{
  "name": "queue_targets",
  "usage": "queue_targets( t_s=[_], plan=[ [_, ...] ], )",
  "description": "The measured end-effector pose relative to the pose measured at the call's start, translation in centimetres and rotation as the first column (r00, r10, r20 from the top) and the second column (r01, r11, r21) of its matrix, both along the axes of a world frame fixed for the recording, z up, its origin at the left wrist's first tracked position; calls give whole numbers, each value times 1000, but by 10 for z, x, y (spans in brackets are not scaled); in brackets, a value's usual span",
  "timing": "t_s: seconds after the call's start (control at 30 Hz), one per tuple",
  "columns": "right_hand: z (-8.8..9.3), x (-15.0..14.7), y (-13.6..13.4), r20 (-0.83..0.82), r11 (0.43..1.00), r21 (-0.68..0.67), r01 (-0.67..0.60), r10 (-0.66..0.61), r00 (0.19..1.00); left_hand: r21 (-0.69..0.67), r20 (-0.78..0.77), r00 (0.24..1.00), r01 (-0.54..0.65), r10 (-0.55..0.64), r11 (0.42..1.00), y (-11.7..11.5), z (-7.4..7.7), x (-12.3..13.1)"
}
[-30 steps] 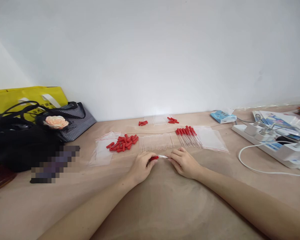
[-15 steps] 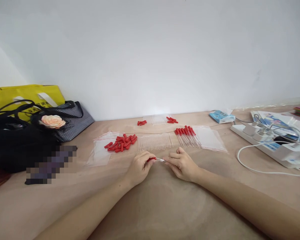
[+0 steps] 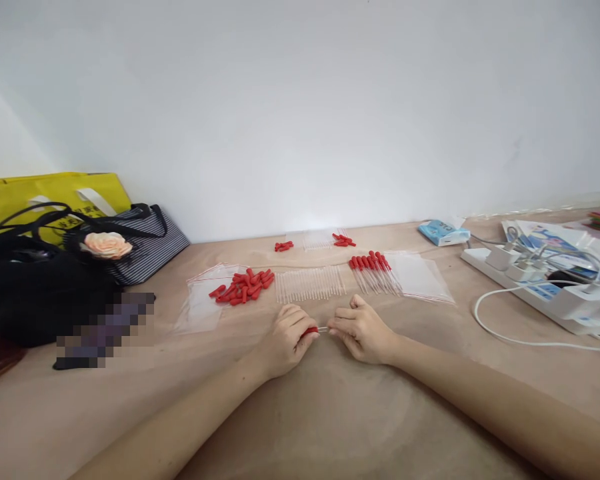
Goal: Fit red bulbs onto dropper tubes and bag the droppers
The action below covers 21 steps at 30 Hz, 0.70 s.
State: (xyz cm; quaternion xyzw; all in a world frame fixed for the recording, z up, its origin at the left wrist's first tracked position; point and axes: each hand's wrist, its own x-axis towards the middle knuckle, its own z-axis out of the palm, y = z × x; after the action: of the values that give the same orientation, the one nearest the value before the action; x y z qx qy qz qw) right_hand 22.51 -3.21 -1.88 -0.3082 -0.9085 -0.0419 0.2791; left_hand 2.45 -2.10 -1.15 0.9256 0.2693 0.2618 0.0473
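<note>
While a plain white wall (image 3: pixel 300 120) rises along the far side, a tan tabletop (image 3: pixel 310 427) runs from its foot toward the person, smooth and faintly creased. At the left, a black bag (image 3: pixel 40 287) lies in front of a yellow bag (image 3: pixel 105 192); at the right, a white power strip (image 3: pixel 535 291) slants across the table with plugs in it.

The left hand (image 3: pixel 287 339) and the right hand (image 3: pixel 359 330) are near each other at the middle but not touching, each pinched on one end of the same piece. Beyond them, a row of clear tubes (image 3: pixel 310 283) lies with each tube pointing toward the wall. Right of it are capped tubes (image 3: pixel 374 272), red ends toward the wall, and left of it a loose heap of caps (image 3: pixel 243 288).

Between the hands is the clear tube (image 3: pixel 323 329), its long axis nearly level and crosswise, parallel to the wall. Its left end meets the red cap (image 3: pixel 311 330) in the left fingers, the cap's mouth facing right; how deep the tube sits, I cannot tell.
</note>
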Motion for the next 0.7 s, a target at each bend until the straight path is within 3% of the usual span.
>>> queue_targets(
  t_s=[0.33,0.6,0.7],
  plan=[
    [1,1,6,32,998,-70,9,-7,999,-39,-33,999,-12,10,999,1,3,0],
    [8,1,0,152,997,38,61,-66,986,2,-109,994,-28,28,1000,3,4,-5],
    [8,1,1,135,988,-37,148,-142,981,-26,-44,991,-126,125,992,3,2,-6]
  ],
)
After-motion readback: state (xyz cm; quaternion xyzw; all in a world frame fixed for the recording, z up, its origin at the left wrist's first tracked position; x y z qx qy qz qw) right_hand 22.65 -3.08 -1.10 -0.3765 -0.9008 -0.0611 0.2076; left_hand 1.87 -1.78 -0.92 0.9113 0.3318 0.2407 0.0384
